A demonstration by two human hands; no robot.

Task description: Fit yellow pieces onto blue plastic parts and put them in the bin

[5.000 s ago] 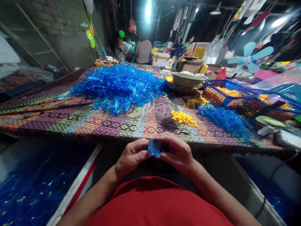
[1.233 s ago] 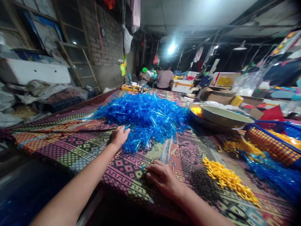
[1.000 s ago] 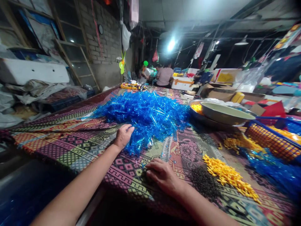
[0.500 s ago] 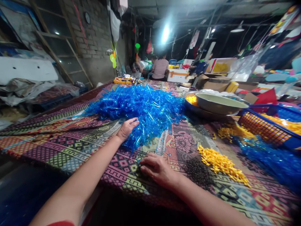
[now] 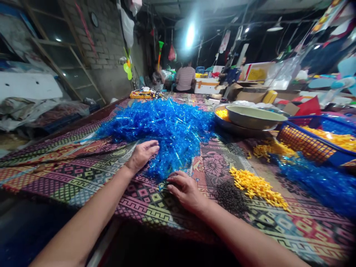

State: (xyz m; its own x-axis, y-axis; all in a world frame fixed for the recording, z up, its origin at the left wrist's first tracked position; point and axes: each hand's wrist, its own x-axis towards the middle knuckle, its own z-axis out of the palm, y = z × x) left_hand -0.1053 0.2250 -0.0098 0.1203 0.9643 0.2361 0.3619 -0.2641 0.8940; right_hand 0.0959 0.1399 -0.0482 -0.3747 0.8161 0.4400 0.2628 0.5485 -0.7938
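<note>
A large heap of clear blue plastic pieces (image 5: 161, 118), thin and tube-like, lies on a patterned cloth (image 5: 111, 189). My left hand (image 5: 143, 154) rests against the heap's near left side, fingers stretched toward it, with nothing visible in its grasp. At the heap's near edge, my right hand (image 5: 185, 187) is low over the cloth, its fingers loosely bent and apart from the thumb. A few tiny blue bits lie by its fingertips. Right of that hand are a small pile of black pieces (image 5: 232, 198) and a pile of short yellow plastic pieces (image 5: 258, 189).
Metal bowls (image 5: 254, 118) stand at the right behind the yellow pieces. A blue basket (image 5: 306, 144) holds more yellow pieces, with another blue heap (image 5: 319, 181) in front. A yellow power strip (image 5: 140, 94) lies at the far edge. People (image 5: 185, 78) sit beyond the table.
My left hand has drawn back slightly to the left. My right hand has moved a little forward, closer to the blue heap. The whole view has shifted slightly.
</note>
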